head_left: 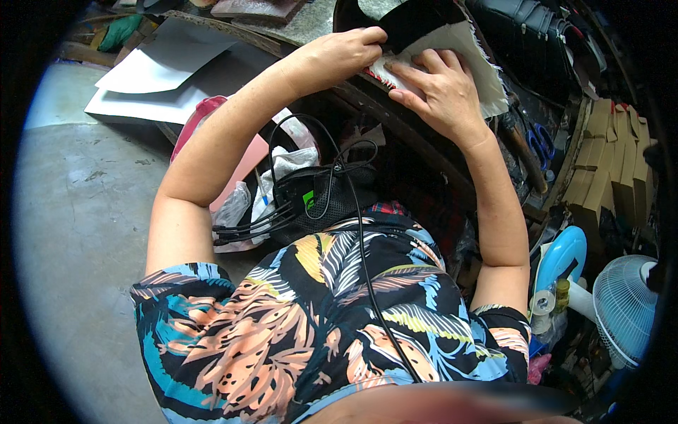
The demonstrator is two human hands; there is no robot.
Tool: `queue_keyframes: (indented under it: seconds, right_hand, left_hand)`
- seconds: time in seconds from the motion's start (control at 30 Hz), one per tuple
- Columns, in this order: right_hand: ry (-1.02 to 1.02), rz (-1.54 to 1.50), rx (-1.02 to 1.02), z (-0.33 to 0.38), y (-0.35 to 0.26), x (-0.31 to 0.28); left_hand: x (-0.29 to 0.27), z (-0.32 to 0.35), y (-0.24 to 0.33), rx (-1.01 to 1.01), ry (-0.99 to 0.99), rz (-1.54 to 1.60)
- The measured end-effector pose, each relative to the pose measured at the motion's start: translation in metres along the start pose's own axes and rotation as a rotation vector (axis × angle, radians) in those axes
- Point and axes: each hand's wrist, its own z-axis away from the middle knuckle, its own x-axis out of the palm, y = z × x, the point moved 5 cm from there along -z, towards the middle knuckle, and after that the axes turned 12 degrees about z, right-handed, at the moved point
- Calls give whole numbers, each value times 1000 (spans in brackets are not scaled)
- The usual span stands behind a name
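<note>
Nearest: black cable [361, 240] over a leaf-print shirt [318, 318]. White fan [625, 304] low right; cardboard boxes [607, 169] above it. Far, on the dark workbench [395, 120]: white fabric piece [466, 49], long axis running lower left to upper right. Left hand [339, 53] pinches its near edge shut; right hand [438, 88] lies flat on it, fingers spread.
</note>
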Motion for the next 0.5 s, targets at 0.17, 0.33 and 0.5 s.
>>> queue_keyframes:
  seconds: [0.17,0.33,0.5]
  right_hand:
    - [12,23,4,0,-1,-1]
    - [35,12,1,0,-1,-1]
    - [33,-20,1,0,0,-2]
  left_hand:
    - [4,-6,3,95,-36,-232]
    - [4,7,-8,-87,-3,130]
    - [1,10,-8,-50,87,261]
